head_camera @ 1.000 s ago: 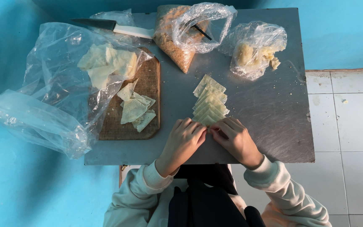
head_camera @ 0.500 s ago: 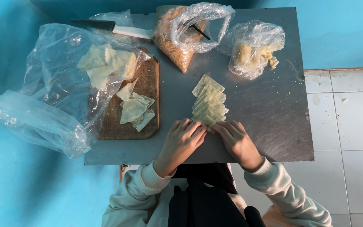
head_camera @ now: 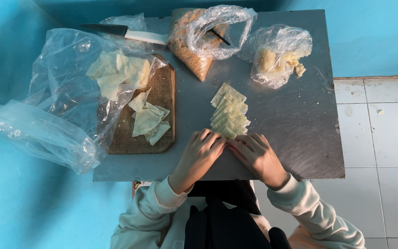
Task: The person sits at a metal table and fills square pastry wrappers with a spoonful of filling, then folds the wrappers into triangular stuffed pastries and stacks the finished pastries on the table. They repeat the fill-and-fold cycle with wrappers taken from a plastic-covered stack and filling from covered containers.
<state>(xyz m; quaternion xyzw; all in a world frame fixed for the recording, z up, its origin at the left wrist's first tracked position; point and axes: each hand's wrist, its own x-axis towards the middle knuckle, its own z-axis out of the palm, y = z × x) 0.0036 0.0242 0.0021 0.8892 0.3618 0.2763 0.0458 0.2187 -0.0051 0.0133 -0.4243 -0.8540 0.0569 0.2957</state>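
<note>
Bare steel table (head_camera: 291, 129) right of the wrapper row (head_camera: 230, 110); cutting board (head_camera: 160, 115) crowds its left, bags (head_camera: 277, 55) behind.

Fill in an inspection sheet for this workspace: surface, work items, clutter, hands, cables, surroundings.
Surface: grey metal table, scratched, a few crumbs.
Work items: overlapping row of pale dough squares.
Clutter: wooden board with loose squares, knife, three plastic bags.
Hands: left hand and right hand side by side at the row's near end, fingers bent over it.
Cables: nothing seen.
Surroundings: blue wall, white floor tiles.
</note>
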